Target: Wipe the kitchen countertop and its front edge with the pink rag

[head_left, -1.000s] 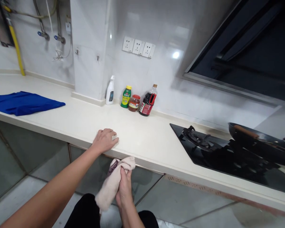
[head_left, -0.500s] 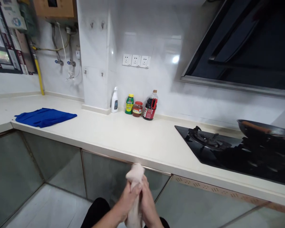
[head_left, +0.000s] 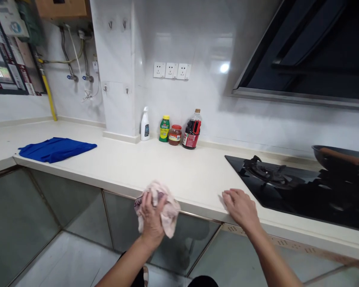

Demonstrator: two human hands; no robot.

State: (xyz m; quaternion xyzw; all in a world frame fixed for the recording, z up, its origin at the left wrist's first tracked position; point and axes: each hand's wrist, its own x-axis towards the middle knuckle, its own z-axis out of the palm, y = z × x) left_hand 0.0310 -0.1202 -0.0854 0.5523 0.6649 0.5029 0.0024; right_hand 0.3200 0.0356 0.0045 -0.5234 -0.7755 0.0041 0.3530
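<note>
My left hand [head_left: 152,223] is closed on a crumpled pale pink cloth [head_left: 170,213] with some dark purple print. The cloth bunches around the fingers at the counter's front edge and partly hangs in front of it; I cannot tell how firmly it touches the top. My right hand [head_left: 242,209] is over the front part of the white countertop [head_left: 194,181], left of the gas hob. Its fingers are curled close together, and no object shows in them. Its palm side is hidden.
A blue cloth [head_left: 58,149] lies at the left. Along the wall stand a white spray bottle [head_left: 144,126], a green bottle [head_left: 164,129], a red-lidded jar [head_left: 175,136] and a dark sauce bottle [head_left: 192,131]. A wok [head_left: 332,157] sits on the black hob [head_left: 302,199], below a slanted range hood [head_left: 311,56].
Both hands were gripping the twisted cloth together low in front of me. Now they are apart: the left carries the loosened cloth at the counter edge, and the right has let go and moved right.
</note>
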